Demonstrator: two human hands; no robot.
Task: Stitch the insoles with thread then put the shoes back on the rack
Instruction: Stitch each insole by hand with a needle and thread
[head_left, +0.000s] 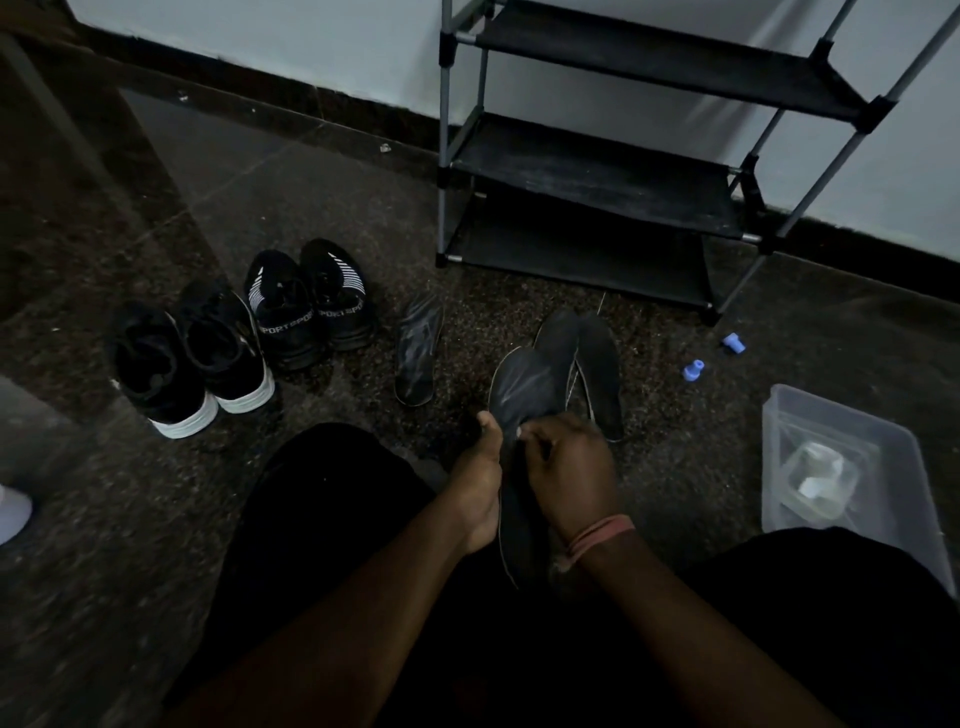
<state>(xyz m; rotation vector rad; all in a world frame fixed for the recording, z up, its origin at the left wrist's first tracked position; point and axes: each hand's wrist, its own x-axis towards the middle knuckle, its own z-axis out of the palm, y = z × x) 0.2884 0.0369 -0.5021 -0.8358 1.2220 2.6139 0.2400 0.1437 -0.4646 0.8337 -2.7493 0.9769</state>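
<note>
The person sits on the dark speckled floor (311, 171) with a dark insole (519, 395) held upright between both hands. The left hand (480, 486) grips its left edge, thumb pressed along the front face and the fingers hidden behind. The right hand (569, 470) is curled at the right edge, its fingertips (530, 434) pinched together against the insole; whether they hold a needle or thread is too dark to tell. A braided band (597, 538) circles the right wrist.

Just beyond the hands, two more insoles (587, 353) lie on the floor, overlapping at their far ends. Another insole (418, 348) lies alone to their left. Further left stand a pair of black shoes with striped heels (309, 304) and, beside them, a pair of black shoes with white soles (192, 364), all four heels toward the person.

The shoe rack (613, 171) stands against the wall, its black fabric shelves bare.

At the right, a clear plastic tray (883, 457) sits on the floor beside the person's knee. Inside it lies a clear plastic bag (815, 478) holding something pale that cannot be made out. Two small blue pieces (693, 370) (731, 343) lie on the floor between the tray and the rack.
</note>
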